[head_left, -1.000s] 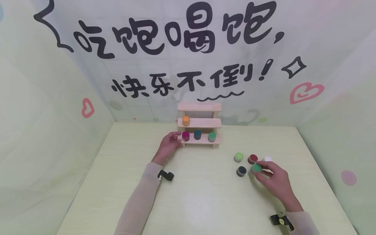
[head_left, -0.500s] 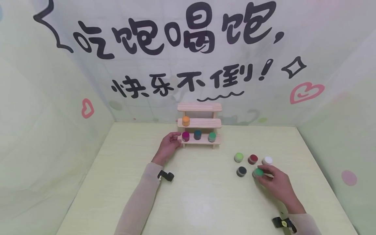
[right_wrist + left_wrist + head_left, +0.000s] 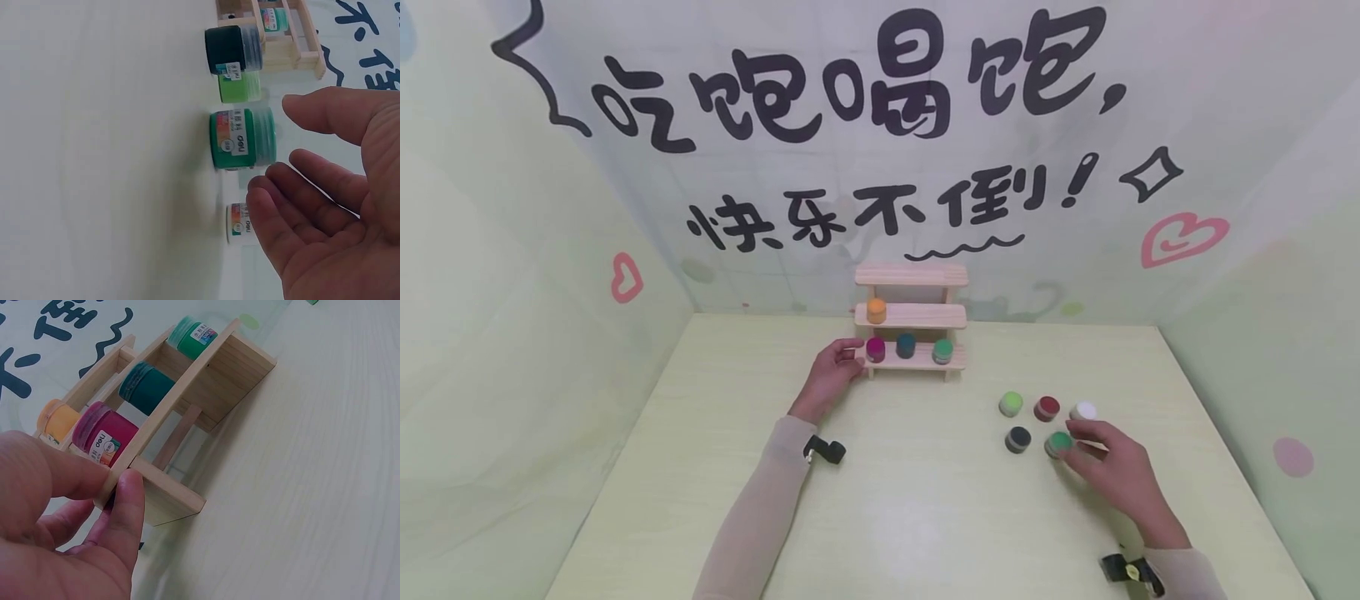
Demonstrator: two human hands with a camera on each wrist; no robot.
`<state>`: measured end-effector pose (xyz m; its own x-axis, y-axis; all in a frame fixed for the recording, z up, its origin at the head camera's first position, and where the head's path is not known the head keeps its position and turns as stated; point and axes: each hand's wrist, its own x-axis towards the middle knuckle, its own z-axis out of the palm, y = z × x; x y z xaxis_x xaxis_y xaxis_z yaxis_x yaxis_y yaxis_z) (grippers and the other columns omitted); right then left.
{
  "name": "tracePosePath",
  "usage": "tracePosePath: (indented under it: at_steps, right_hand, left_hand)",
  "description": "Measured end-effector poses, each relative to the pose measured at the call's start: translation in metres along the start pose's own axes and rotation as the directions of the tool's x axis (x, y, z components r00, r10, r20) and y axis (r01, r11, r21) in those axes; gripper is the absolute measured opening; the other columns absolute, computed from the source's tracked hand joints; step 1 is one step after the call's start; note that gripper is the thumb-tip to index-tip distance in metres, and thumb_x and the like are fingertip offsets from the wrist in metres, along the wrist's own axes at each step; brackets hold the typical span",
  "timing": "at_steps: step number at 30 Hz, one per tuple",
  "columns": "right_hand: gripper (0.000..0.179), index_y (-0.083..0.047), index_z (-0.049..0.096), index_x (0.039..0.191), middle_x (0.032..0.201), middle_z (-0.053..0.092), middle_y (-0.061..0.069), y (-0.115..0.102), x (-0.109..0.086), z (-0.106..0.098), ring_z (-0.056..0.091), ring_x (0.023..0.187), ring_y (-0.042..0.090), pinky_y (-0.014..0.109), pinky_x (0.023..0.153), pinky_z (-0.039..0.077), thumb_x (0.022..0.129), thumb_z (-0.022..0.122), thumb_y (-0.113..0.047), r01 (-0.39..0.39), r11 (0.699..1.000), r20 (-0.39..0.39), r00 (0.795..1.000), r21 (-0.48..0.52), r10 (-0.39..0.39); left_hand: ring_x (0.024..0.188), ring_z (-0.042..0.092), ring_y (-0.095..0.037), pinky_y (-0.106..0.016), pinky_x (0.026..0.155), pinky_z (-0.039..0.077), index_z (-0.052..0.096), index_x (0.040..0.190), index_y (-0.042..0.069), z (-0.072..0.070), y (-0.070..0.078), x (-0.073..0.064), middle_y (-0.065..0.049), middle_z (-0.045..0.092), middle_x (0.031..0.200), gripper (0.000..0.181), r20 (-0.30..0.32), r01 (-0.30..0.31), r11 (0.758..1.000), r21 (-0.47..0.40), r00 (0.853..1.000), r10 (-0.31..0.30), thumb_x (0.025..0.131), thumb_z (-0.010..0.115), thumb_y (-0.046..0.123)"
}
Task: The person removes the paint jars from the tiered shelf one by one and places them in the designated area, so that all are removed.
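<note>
My left hand (image 3: 831, 379) pinches the left end of the lowest board of a small three-step wooden shelf (image 3: 169, 440) between thumb and finger. On that board stand a magenta paint jar (image 3: 106, 434), a dark teal jar (image 3: 147, 387) and a green jar (image 3: 943, 351). An orange jar (image 3: 876, 311) is on the middle board. At the right, another green paint jar (image 3: 244, 139) stands on the table in front of my right hand (image 3: 1112, 467). In the right wrist view, thumb and fingers are spread apart, with a gap between them and this jar.
Near that green jar stand a light green jar (image 3: 1011, 404), a dark red jar (image 3: 1047, 408), a white jar (image 3: 1083, 412) and a black jar (image 3: 1018, 439). A printed cloth (image 3: 775, 167) hangs behind the pale table (image 3: 880, 500).
The green jar at the right has come down onto the table, a little nearer to me. My right hand has let go of it and drawn back rightward. My left hand stays put.
</note>
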<state>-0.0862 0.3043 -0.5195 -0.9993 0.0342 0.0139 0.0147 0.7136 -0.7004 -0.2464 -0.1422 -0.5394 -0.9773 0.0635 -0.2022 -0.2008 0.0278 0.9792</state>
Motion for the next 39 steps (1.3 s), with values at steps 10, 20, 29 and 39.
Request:
tracePosePath:
  at_steps: [10,20,29,39]
  right_hand:
    - [0.039,-0.004,0.07,0.129,0.129,0.072,0.021,-0.014,0.009,-0.011,0.052,0.103,-0.025,0.001,0.083,0.052,0.095,0.081,-0.018,0.127,0.992,-0.148,0.981,0.025,-0.122]
    - [0.034,-0.004,0.071,0.127,0.127,0.072,0.017,-0.033,0.023,-0.007,0.061,0.103,-0.016,0.006,0.085,0.056,0.097,0.078,-0.018,0.179,0.98,-0.182,0.97,0.087,-0.161]
    - [0.037,-0.005,0.069,0.13,0.127,0.072,0.017,-0.042,0.033,-0.001,0.06,0.103,-0.017,0.006,0.086,0.056,0.097,0.078,-0.018,0.178,0.977,-0.138,0.977,0.115,-0.161]
    - [0.03,-0.004,0.071,0.125,0.122,0.073,0.016,-0.048,0.046,0.007,0.063,0.096,-0.015,0.006,0.085,0.056,0.096,0.077,-0.012,0.261,0.954,-0.168,0.957,0.145,-0.236]
  left_hand:
    - [0.1,0.065,-0.018,-0.03,0.096,0.062,0.064,0.137,0.008,-0.002,-0.001,0.001,-0.012,0.061,0.118,0.04,0.003,0.001,1.0,-0.002,1.0,-0.001,0.097,0.068,0.001]
    - [0.099,0.067,-0.018,-0.031,0.096,0.062,0.064,0.137,0.009,-0.003,-0.001,0.001,-0.012,0.062,0.119,0.04,0.003,0.01,1.0,0.008,1.0,-0.01,0.097,0.068,0.001]
    - [0.098,0.067,-0.018,-0.032,0.097,0.063,0.065,0.136,0.008,-0.002,-0.001,0.001,-0.012,0.062,0.116,0.039,0.005,0.005,1.0,-0.006,1.0,-0.005,0.097,0.067,0.001]
    - [0.099,0.065,-0.017,-0.031,0.096,0.063,0.065,0.136,0.008,-0.002,-0.002,0.003,-0.01,0.061,0.114,0.038,0.006,0.004,1.0,-0.009,1.0,-0.004,0.098,0.067,0.001]
